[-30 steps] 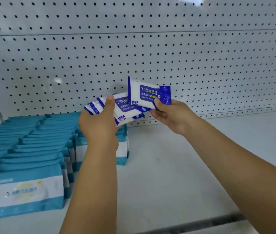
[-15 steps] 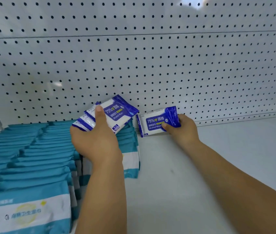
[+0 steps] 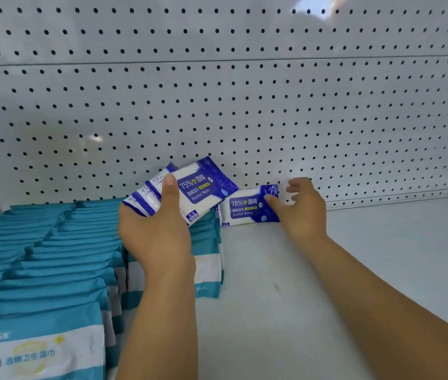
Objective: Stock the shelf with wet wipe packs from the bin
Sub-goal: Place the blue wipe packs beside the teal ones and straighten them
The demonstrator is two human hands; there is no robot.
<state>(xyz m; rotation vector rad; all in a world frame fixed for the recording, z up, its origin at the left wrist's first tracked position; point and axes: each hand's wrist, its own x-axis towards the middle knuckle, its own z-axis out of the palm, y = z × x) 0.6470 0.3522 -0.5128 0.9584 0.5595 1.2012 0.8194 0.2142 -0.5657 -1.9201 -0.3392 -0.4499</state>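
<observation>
**shelfnoob:** so where are the wipes, and what's each hand doing?

**aisle9:** The left hand (image 3: 157, 234) has a fanned bunch of blue-and-white alcohol wipe packs (image 3: 192, 193), grip clamped on them with the thumb across the top pack. They're up in the air above the rows of teal packs (image 3: 52, 256) on the left side of the shelf (image 3: 272, 297).

**shelfnoob:** and the right?

**aisle9:** The right hand (image 3: 302, 212) is at a single wipe pack (image 3: 244, 208) standing on its long edge at the back of the shelf, against the pegboard (image 3: 244, 105), just right of the teal rows. Its grip looks apart: the thumb (image 3: 270, 200) touches the pack's front, and the fingers are loosely curled just past its right end.
</observation>
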